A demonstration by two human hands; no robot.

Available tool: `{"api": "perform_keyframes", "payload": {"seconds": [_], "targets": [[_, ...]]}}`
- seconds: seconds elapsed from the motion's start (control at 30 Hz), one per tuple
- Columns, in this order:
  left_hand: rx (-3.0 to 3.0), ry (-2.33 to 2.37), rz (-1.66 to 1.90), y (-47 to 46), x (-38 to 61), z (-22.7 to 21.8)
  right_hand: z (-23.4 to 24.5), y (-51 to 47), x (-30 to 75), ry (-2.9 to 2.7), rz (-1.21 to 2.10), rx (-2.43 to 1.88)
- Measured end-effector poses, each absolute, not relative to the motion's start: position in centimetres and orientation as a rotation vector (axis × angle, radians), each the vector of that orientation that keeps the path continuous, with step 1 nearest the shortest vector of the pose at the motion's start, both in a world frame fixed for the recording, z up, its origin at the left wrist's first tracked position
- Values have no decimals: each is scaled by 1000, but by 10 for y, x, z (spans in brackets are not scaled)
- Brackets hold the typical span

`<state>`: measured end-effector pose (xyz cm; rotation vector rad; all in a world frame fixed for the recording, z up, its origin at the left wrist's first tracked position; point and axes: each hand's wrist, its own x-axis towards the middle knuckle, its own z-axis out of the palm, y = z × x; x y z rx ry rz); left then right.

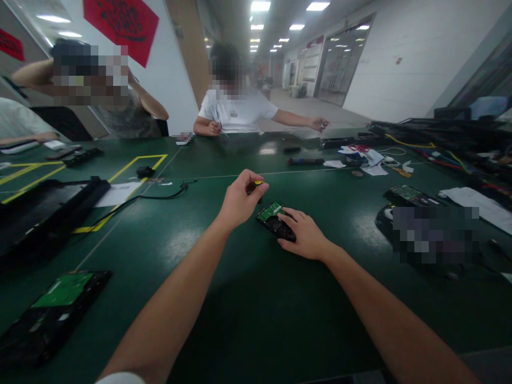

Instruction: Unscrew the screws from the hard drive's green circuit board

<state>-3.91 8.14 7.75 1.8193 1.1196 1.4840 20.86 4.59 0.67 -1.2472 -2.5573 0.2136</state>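
Note:
Pinched between the thumb and fingers of my left hand is a small yellow-topped screwdriver, held upright, its lower part mostly hidden by my fingers. It is at the far left corner of a black device with a green circuit board; I cannot tell whether the tip touches. My right hand grips the device's near right end, fingers over the top and thumb along the near side, and covers part of the black casing. The device lies flat on the dark green table.
A similar opened device lies at the near left, beside a large black housing and a cable. Another board, papers and wires crowd the right. A co-worker in a white shirt sits opposite; others sit at the left.

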Motion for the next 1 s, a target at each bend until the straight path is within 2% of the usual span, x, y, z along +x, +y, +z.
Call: {"api": "perform_keyframes", "payload": {"seconds": [0.3,0.47,0.67,1.0], "targets": [[1798,1086,1538,82,-37,76,4,46,209,-2549,200,-1235],[1495,883,1471,80,-26,73,3,47,209,-2548,208,-1242],[1271,851,1622,80,-17,71,5,46,209,-2547,210,-1248],[1314,857,1584,78,-13,67,4,46,209,-2544,208,-1238]]}}
